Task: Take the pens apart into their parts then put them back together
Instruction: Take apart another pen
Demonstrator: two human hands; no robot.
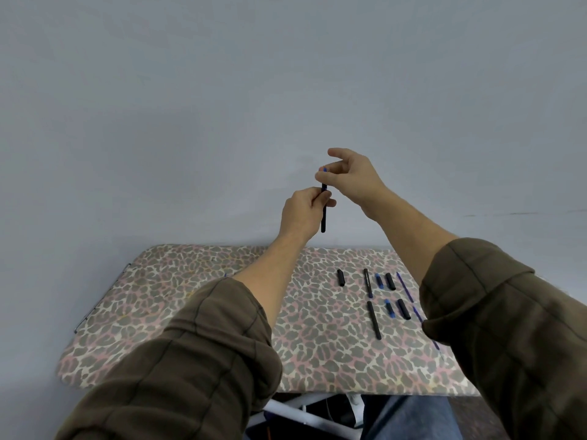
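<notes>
I hold a black pen barrel [323,217] upright in the air, well above the table. My left hand [301,214] grips its middle, and my right hand [349,176] pinches the blue end piece [324,170] at its top. Loose pen parts lie on the leopard-print table [190,312]: a black cap [340,277], two black barrels [367,282] [374,319], two blue-and-black end pieces [379,280] [389,308], two more black caps [390,281] [403,309] and thin blue refills [405,286], one partly hidden by my right sleeve.
A plain grey wall [222,106] stands right behind the table. White frame legs [301,414] and my jeans [413,417] show below the table's front edge. My brown sleeves [190,360] cover much of the front of the table.
</notes>
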